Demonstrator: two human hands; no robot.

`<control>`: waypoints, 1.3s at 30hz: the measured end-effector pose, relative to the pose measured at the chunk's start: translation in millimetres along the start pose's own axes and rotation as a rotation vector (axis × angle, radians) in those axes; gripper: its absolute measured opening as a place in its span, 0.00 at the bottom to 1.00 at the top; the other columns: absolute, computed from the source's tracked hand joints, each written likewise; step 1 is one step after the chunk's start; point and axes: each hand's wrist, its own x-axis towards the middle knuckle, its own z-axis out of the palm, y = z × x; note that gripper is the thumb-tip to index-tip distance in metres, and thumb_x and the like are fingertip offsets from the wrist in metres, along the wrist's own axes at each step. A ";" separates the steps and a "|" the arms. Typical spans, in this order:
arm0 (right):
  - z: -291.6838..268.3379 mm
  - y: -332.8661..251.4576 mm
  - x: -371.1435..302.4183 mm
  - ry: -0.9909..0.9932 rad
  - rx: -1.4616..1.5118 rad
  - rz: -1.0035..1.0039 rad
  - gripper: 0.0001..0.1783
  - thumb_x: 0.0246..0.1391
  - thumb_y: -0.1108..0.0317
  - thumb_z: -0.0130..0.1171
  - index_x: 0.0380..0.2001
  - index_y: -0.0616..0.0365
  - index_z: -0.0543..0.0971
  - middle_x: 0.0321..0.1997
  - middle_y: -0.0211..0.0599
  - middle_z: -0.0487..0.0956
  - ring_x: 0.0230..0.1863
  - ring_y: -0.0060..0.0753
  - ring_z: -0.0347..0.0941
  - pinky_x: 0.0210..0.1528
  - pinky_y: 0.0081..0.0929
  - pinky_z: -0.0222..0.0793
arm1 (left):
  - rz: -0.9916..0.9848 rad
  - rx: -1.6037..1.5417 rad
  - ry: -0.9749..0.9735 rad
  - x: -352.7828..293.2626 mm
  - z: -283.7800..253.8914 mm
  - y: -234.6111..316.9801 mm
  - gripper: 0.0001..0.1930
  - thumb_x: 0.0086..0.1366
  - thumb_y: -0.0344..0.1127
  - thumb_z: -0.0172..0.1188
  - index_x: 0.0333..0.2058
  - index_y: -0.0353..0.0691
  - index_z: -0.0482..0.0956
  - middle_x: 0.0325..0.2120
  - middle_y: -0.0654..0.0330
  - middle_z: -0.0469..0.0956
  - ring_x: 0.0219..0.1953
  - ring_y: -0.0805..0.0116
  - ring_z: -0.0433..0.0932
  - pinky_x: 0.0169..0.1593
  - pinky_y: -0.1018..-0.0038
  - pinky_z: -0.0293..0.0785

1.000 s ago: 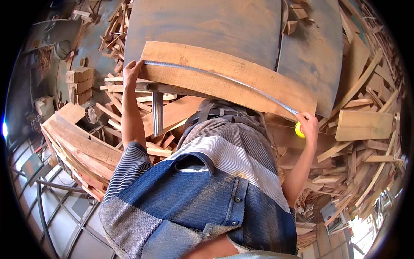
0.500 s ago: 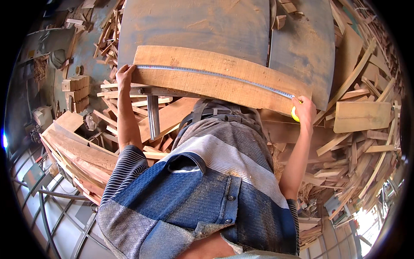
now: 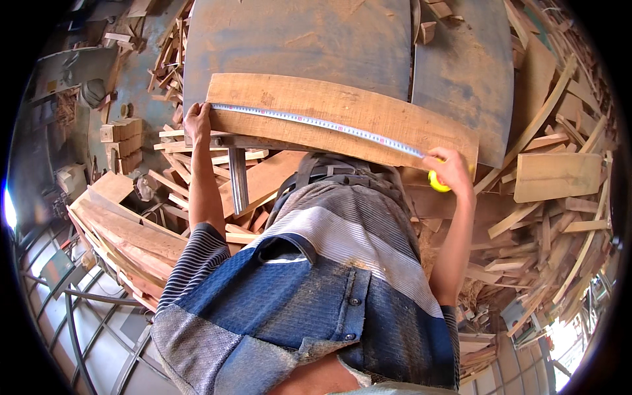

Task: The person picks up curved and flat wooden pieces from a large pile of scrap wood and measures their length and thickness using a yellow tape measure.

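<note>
A wide wooden board (image 3: 289, 92) lies across the near edge of a dusty grey metal table (image 3: 296, 39). Along the board stretches the pale blade of a tape measure (image 3: 440, 182), whose yellow case is at the right. My left hand (image 3: 197, 122) is closed at the board's left end and pinches the tip of the blade there. My right hand (image 3: 452, 170) grips the yellow case near the board's right end, its fingers by the spot where the blade comes out. The fingers partly cover the case.
Offcuts and thin strips (image 3: 553, 230) pile up on the right, with a flat board (image 3: 556, 178) among them. Long planks (image 3: 131, 224) are stacked at the left, near a pile of short blocks (image 3: 122, 141). A metal post (image 3: 237, 178) stands below the table's near edge.
My right hand has shifted left along the board with the tape case, and the stretched blade is shorter. The blade's printed face shows more clearly. My left hand stays at the board's left end.
</note>
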 end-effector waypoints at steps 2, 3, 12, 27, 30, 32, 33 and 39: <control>27.9 -5.6 -6.5 -0.017 0.149 -0.376 0.13 0.54 0.61 0.67 0.35 0.61 0.86 0.28 0.31 0.84 0.32 0.22 0.78 0.37 0.26 0.73 | -0.024 -0.068 -0.006 5.0 -4.2 -8.2 0.05 0.64 0.31 0.67 0.33 0.35 0.83 0.28 0.70 0.80 0.29 0.83 0.71 0.34 0.83 0.66; 39.3 -14.9 -7.4 -0.098 0.156 -0.410 0.13 0.55 0.62 0.66 0.34 0.62 0.86 0.28 0.33 0.84 0.32 0.23 0.78 0.39 0.26 0.74 | -0.035 -0.104 -0.009 7.9 -5.0 -10.7 0.05 0.64 0.31 0.67 0.34 0.34 0.84 0.29 0.69 0.81 0.30 0.83 0.72 0.35 0.83 0.67; 70.9 -54.1 -7.9 -0.052 0.286 -0.504 0.15 0.55 0.60 0.66 0.33 0.63 0.85 0.28 0.42 0.84 0.29 0.30 0.80 0.36 0.29 0.73 | 0.199 -0.303 0.025 -50.1 29.7 74.5 0.16 0.67 0.31 0.67 0.50 0.29 0.80 0.37 0.57 0.85 0.40 0.74 0.82 0.47 0.80 0.77; 48.2 160.0 -66.8 0.305 1.788 -0.410 0.23 0.69 0.54 0.51 0.55 0.61 0.75 0.29 0.35 0.77 0.24 0.33 0.72 0.24 0.30 0.72 | 1.227 0.732 -0.717 -190.4 165.3 133.6 0.24 0.53 0.33 0.64 0.51 0.44 0.74 0.60 0.50 0.68 0.69 0.46 0.62 0.69 0.49 0.59; 76.5 180.9 -56.2 0.284 1.934 -0.311 0.25 0.69 0.52 0.51 0.58 0.60 0.75 0.27 0.35 0.79 0.21 0.31 0.73 0.22 0.31 0.72 | 1.254 0.689 -0.740 -185.5 165.5 128.9 0.24 0.52 0.30 0.64 0.50 0.44 0.74 0.60 0.49 0.69 0.68 0.46 0.63 0.69 0.50 0.60; 108.6 210.5 -44.6 0.301 1.906 -0.148 0.26 0.65 0.53 0.57 0.58 0.59 0.74 0.28 0.34 0.78 0.24 0.29 0.72 0.25 0.30 0.73 | 1.216 0.700 -0.783 -183.7 164.4 140.7 0.23 0.51 0.28 0.63 0.49 0.43 0.75 0.60 0.49 0.69 0.68 0.46 0.63 0.69 0.50 0.60; 134.7 222.7 -42.1 0.468 1.581 -0.217 0.24 0.63 0.58 0.59 0.58 0.60 0.73 0.32 0.35 0.78 0.27 0.28 0.73 0.27 0.29 0.73 | 1.195 0.705 -0.805 -184.1 162.5 150.2 0.23 0.51 0.27 0.63 0.49 0.43 0.75 0.60 0.49 0.69 0.68 0.46 0.63 0.69 0.50 0.60; 226.7 254.8 -27.3 0.442 1.160 0.088 0.26 0.52 0.79 0.63 0.56 0.64 0.72 0.45 0.38 0.78 0.37 0.26 0.74 0.38 0.24 0.73 | 1.036 0.648 -1.081 -139.6 163.0 249.0 0.26 0.46 0.22 0.61 0.49 0.37 0.81 0.49 0.46 0.82 0.50 0.52 0.82 0.51 0.62 0.80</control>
